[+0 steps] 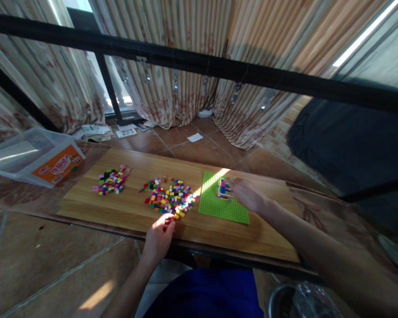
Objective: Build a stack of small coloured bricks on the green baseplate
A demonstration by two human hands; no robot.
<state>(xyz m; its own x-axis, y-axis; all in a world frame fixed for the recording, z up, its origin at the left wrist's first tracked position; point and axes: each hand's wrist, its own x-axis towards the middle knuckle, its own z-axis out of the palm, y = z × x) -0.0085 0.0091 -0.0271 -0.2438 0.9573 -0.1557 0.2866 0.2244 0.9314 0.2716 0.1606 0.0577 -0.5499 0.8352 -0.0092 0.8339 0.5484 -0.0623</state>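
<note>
A small stacked build of multicoloured toy bricks point(224, 190) stands on the green baseplate point(215, 212), right of centre on the board. My right hand point(247, 194) reaches in from the right, its fingertips pressed together at the upper right side of that build. Whatever is between those fingertips is too small to make out. By the near edge of a large heap of loose toy bricks point(169, 194), my left hand point(161, 229) has its fingers curled in a pinch. A few yellow bricks point(179, 214) lie just beside its fingertips; what it grips, if anything, is hidden.
A smaller heap of bricks point(112, 180) lies to the left on the wooden board point(135, 163). Further left is a clear plastic bin point(26, 154) with an orange label. A black metal bar point(185, 59) crosses above the board, with small clips hanging from it. Below right stands a metal bin point(281, 300).
</note>
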